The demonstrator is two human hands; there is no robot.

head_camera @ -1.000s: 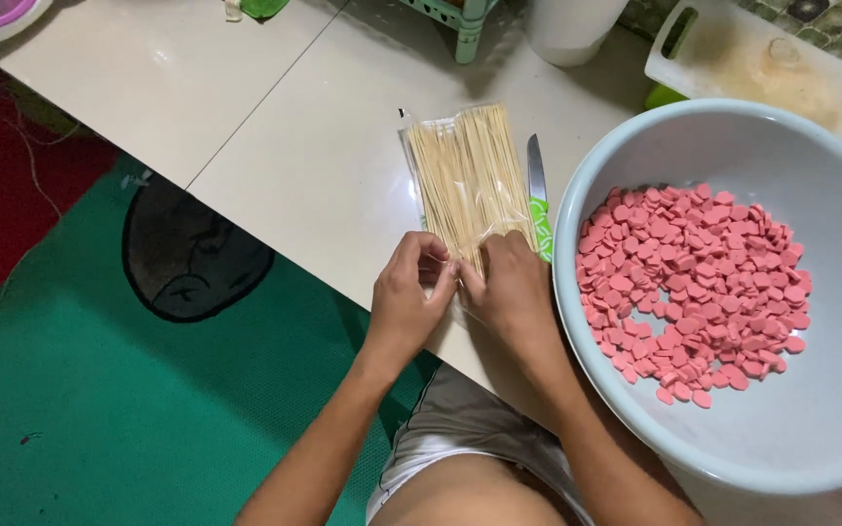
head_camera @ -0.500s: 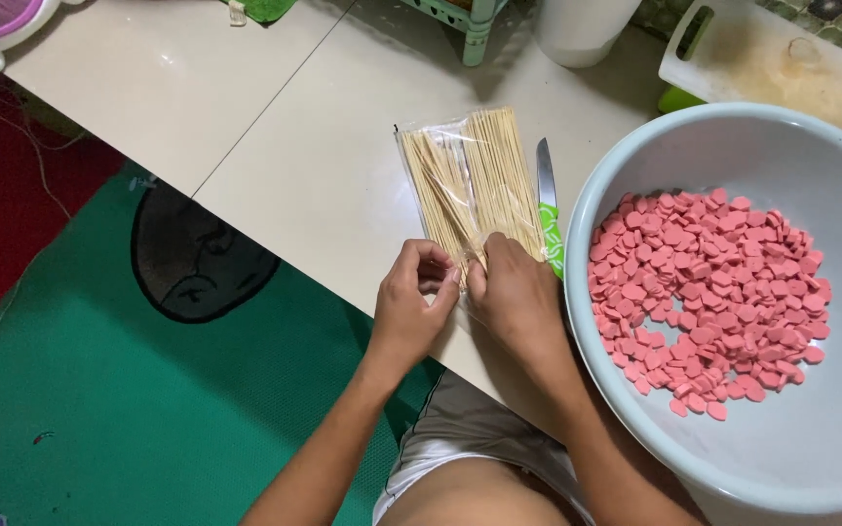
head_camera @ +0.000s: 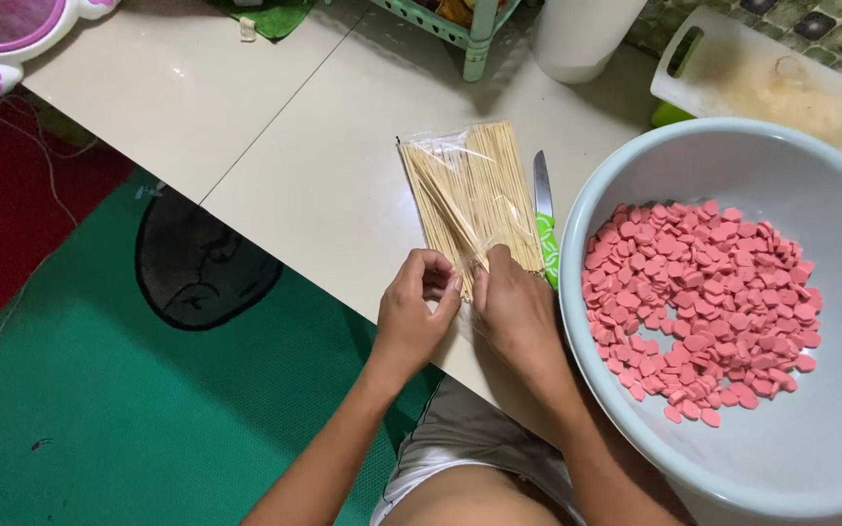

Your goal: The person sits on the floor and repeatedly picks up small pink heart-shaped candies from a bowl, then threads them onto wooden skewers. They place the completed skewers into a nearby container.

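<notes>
A clear plastic pack of thin wooden skewers (head_camera: 470, 200) lies on the pale tiled floor, its open end toward me. My left hand (head_camera: 416, 310) pinches the near edge of the pack. My right hand (head_camera: 516, 310) grips the same end from the right side, fingers on the skewer tips. A few skewers are fanned out loose inside the pack. Just right of the pack lies a knife (head_camera: 544, 219) with a green handle. Beside it stands a large pale blue basin (head_camera: 782, 161) holding a heap of pink sausage slices (head_camera: 704, 302).
A white cutting board (head_camera: 772, 83) lies at the top right. A white cylinder-shaped container (head_camera: 577, 34) and a green rack leg (head_camera: 478, 39) stand at the back. A green and red mat (head_camera: 99, 390) covers the floor at left. A pink and white appliance (head_camera: 2, 39) sits at the top left.
Both hands stay at the near end of the skewer pack, fingers shifting a little. The view has drifted slightly.
</notes>
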